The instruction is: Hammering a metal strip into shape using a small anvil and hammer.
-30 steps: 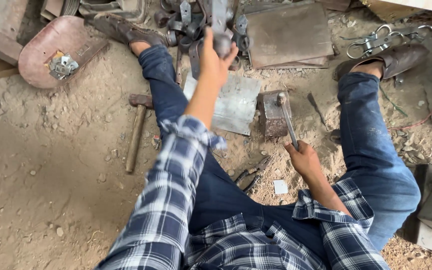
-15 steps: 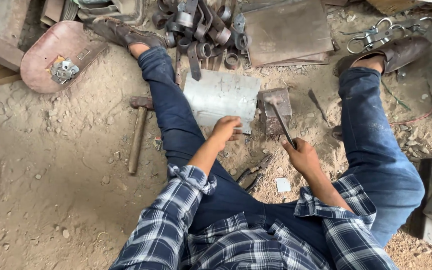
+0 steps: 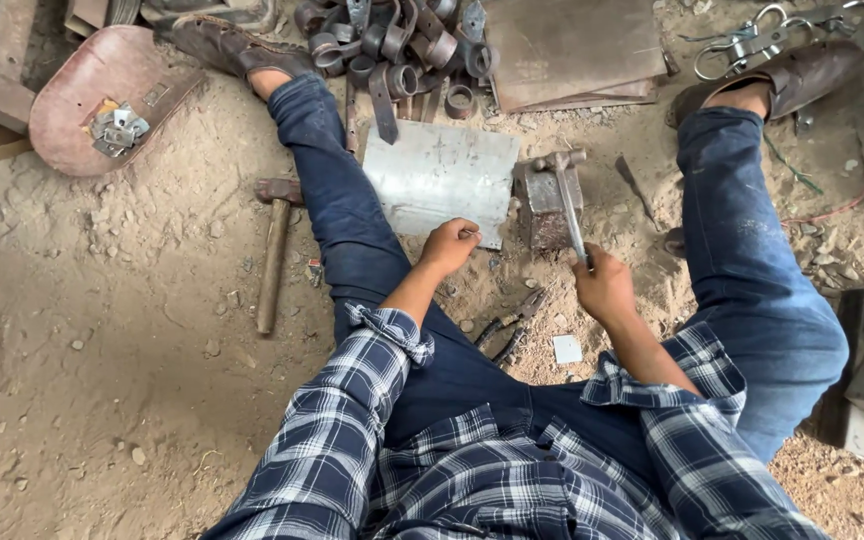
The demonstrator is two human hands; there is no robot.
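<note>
Steel and dust fill the scene as a person in a blue plaid shirt and jeans sits on the sandy ground (image 3: 102,330) with legs spread, seen from above. The right hand (image 3: 604,285) is closed around the handle of a small hammer (image 3: 567,195), whose head rests on top of a blocky metal anvil (image 3: 547,200) set in the dirt between the legs. The left hand (image 3: 450,245) is curled at the near edge of a flat grey metal sheet (image 3: 442,175) lying just beside the anvil; the fingers appear pinched on something small, though what it is cannot be told. The two hands are apart, one on either side of the anvil's near corner. A heap of bent metal clamps and rings (image 3: 392,50) lies beyond the sheet, next to a rusty brown plate (image 3: 577,45). A wooden-handled sledgehammer (image 3: 274,245) lies on the ground outside the left leg, and a reddish curved dish (image 3: 82,80) farther out holds small shiny metal pieces (image 3: 117,128). A pair of pliers (image 3: 512,320) lies in the dirt between the thighs, near a small pale scrap (image 3: 567,348).
</note>
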